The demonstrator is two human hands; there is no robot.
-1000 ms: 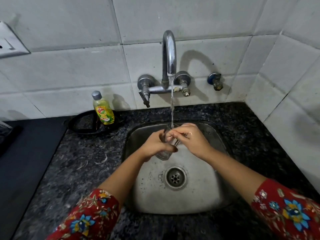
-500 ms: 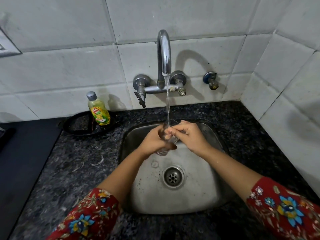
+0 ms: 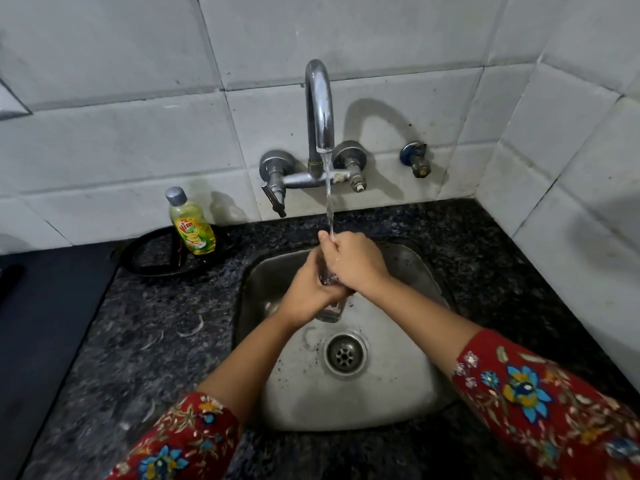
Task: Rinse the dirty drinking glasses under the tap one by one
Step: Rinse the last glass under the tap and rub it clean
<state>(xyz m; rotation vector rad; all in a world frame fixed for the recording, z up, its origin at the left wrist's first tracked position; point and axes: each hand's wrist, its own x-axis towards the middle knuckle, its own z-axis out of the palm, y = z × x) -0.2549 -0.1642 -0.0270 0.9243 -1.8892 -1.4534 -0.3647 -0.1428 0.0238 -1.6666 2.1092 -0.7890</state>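
The glass (image 3: 327,311) sits over the sink (image 3: 408,393), wrapped by the left hand (image 3: 310,292) and the right hand (image 3: 356,263), fingers curled tight on it under the tap (image 3: 320,105) stream. A soap bottle (image 3: 192,223) stands in a black tray (image 3: 149,254) on the speckled surface (image 3: 145,341), white tiles behind.

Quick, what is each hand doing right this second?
Left hand: closed around the clear drinking glass, holding it under the running water.
Right hand: closed over the same glass from the other side, wrapped around its upper part.
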